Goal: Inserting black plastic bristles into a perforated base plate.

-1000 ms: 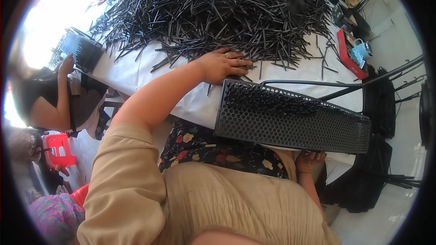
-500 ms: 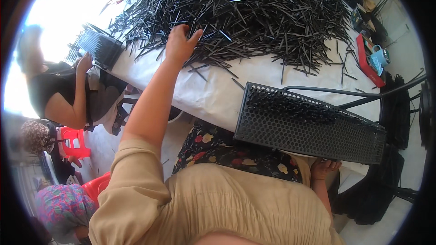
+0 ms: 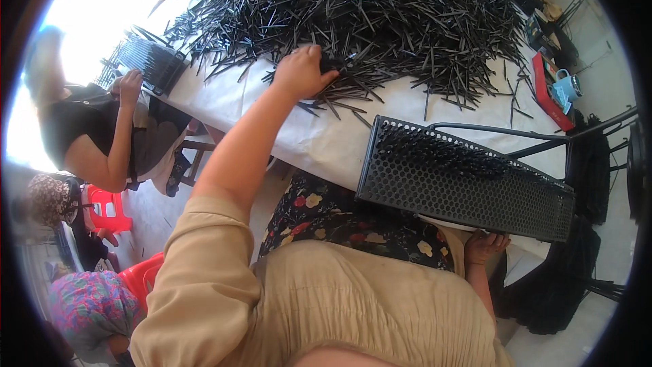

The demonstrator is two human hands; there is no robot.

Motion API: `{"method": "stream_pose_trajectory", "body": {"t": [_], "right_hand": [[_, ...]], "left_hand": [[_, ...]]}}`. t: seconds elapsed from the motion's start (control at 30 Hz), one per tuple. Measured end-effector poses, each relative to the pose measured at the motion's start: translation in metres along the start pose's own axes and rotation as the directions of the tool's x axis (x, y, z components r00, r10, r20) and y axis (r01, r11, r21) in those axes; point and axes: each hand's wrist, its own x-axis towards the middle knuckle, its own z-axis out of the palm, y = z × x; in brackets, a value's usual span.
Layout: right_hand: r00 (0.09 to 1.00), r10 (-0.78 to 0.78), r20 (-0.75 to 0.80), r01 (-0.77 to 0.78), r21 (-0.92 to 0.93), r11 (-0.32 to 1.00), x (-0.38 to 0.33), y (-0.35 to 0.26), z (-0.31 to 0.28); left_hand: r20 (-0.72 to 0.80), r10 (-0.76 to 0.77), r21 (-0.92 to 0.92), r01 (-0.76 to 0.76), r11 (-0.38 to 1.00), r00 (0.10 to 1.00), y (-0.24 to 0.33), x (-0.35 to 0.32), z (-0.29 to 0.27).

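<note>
A large heap of thin black strips (image 3: 380, 13) covers the far part of the table. My left hand (image 3: 299, 75) is at the near edge of this heap, its thumb and fingers apart with several strips between them; I see no firm grip. At the right, a long black perforated metal tray (image 3: 462, 194) lies aslant at the table's near edge. Many short black strip ends (image 3: 435, 153) stand out of its holes along the far side. My right hand (image 3: 486, 246) holds the tray's near edge from below, with its fingers curled and partly hidden.
Black metal bars (image 3: 502, 132) run along the tray's far side. A red box (image 3: 549, 88) and a light blue mug (image 3: 568, 85) stand at the table's right. On the left, a co-worker (image 3: 98, 139) sits at a similar rack (image 3: 146, 64). Red stools (image 3: 109, 209) stand behind.
My left hand has moved right and slightly nearer along the heap's edge, pushing among the strips. The tray has shifted very slightly in view, and my right hand stays at its edge.
</note>
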Motion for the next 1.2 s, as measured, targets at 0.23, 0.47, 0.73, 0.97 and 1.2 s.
{"method": "stream_pose_trajectory", "body": {"t": [0.23,0.47,0.73,0.97,1.2], "right_hand": [[1.000,0.002,-0.003,-0.002,0.002,1.000,0.001,0.001,-0.002],[0.999,0.027,0.018,-0.026,-0.015,1.000,0.003,-0.003,-0.004],[0.999,-0.017,-0.036,0.017,0.007,1.000,0.002,0.002,0.002],[0.998,-0.031,-0.047,0.030,-0.016,0.999,-0.003,0.003,0.005],[0.995,-0.043,-0.085,0.043,-0.008,0.999,0.001,0.001,0.008]], "left_hand": [[0.326,0.006,0.110,-0.044,0.993,0.945,0.032,-0.005,-0.003],[0.444,-0.021,0.105,-0.028,0.994,0.896,0.023,0.022,-0.026],[0.068,0.141,0.015,-0.143,0.990,0.988,0.026,-0.016,-0.005],[0.109,0.148,0.060,-0.155,0.986,0.983,-0.008,0.011,-0.028],[-0.028,-0.619,-0.017,0.619,0.785,0.785,-0.117,0.008,-0.024]]}}
